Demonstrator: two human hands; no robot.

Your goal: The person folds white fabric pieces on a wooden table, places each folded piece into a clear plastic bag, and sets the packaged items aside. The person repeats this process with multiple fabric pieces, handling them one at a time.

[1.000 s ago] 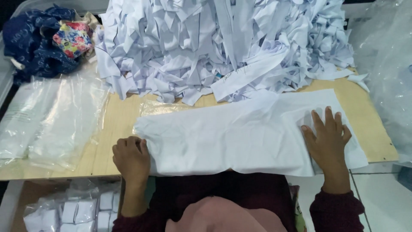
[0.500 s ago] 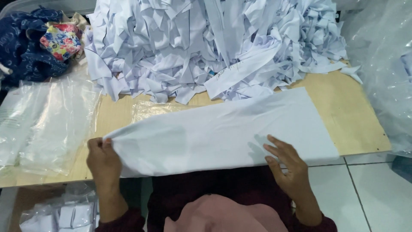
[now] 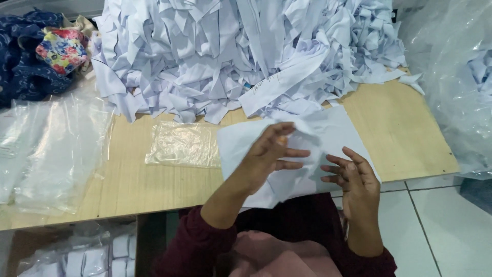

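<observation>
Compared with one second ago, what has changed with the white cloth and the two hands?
The white cloth was spread wide along the table edge; now it is folded into a narrower piece. The left hand moved from the cloth's left end to its middle and pinches a fold. The right hand came inward from the right end and touches the cloth. The pile of white pieces, the clear bags and the wooden table stayed as they were.

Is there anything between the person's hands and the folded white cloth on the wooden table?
Nothing visible: the left hand and right hand both rest directly on the folded white cloth.
</observation>
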